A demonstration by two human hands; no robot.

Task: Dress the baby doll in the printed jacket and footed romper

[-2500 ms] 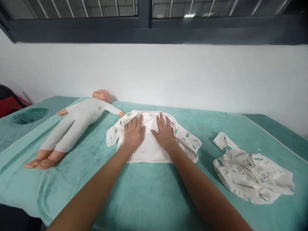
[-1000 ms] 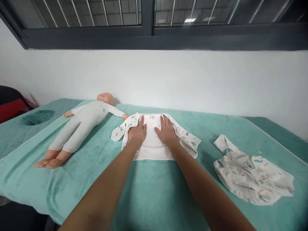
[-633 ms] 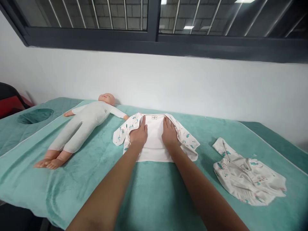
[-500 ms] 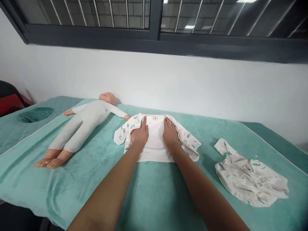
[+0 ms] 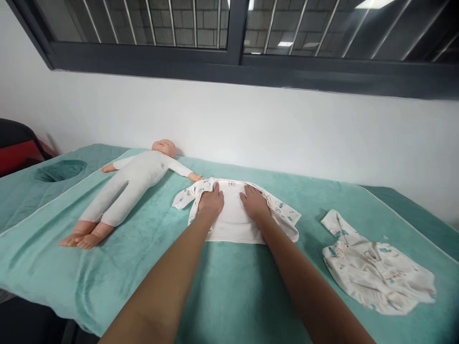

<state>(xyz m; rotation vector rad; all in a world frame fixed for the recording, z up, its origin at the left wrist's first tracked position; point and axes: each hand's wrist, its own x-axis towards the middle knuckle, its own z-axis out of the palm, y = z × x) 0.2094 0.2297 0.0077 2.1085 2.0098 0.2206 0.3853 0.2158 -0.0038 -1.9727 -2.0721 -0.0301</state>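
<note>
A small white baby shirt [image 5: 233,217] with teal prints lies spread open on the teal blanket [image 5: 233,296], plain inner side up. My left hand [image 5: 211,200] presses flat on its left half, fingers together near the collar. My right hand [image 5: 255,202] lies flat on its right half, fingertips at the folded-back front panel. Neither hand grips the cloth. A baby doll [image 5: 132,184] in a grey bodysuit lies on its back to the left, its arm close to the shirt's sleeve.
A crumpled printed garment [image 5: 376,270] lies at the right on the blanket. A white wall [image 5: 251,129] runs right behind the bed, under a dark barred window. A round hole in the darker teal cover [image 5: 59,170] shows at the far left, beside something red and black.
My hands have slid up the shirt from its middle toward the collar and drawn closer together. The view has tilted and shifted slightly; doll and crumpled garment have not moved.
</note>
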